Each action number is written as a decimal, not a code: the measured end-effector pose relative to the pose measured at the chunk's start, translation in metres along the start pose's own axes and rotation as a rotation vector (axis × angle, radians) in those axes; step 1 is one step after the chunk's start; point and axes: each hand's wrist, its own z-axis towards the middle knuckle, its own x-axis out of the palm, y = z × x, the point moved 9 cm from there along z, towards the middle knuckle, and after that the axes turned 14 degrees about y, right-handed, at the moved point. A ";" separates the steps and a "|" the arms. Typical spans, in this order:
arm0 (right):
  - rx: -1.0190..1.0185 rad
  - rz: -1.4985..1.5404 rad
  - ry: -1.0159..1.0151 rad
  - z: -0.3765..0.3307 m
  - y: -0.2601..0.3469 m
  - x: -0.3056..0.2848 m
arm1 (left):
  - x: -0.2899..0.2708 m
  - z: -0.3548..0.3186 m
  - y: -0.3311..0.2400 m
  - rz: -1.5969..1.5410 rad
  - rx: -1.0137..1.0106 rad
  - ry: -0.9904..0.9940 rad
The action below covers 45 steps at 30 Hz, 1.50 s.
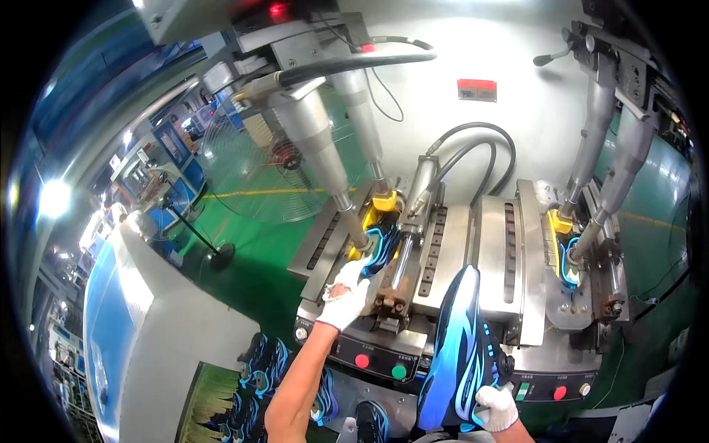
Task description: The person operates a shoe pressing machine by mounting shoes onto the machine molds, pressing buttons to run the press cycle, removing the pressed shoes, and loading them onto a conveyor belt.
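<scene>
Two gloved hands are working at a shoe press. Left hand (345,295) is reaching to the black and blue shoe (380,249) sitting under the left press rods (325,159), fingers resting loosely against its heel end. Right hand (496,407) is gripping, fingers closed round the heel, a second blue shoe (458,347) held sole-up before the machine's front edge, above the control buttons (380,366).

Your left hand (345,297) sits tight against the left press station, boxed in by the angled grey cylinder (319,144) above and the clamped shoe (380,247), while the bare metal plate (493,244) between the two stations is open, with black hoses (480,148) looping behind.
</scene>
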 end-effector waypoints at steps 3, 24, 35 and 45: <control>-0.038 -0.173 -0.069 -0.006 -0.011 -0.052 | 0.038 0.044 0.050 -0.010 -0.151 0.078; 0.270 -0.206 -0.518 -0.017 -0.003 -0.045 | -0.031 0.127 0.063 0.034 -0.520 0.064; 0.246 -0.231 0.201 0.394 0.017 0.066 | -0.046 -0.360 0.006 -0.222 -1.135 -0.222; 0.135 -1.961 -0.289 0.574 0.009 -0.012 | 0.052 -0.642 -0.032 -0.143 -1.742 -0.349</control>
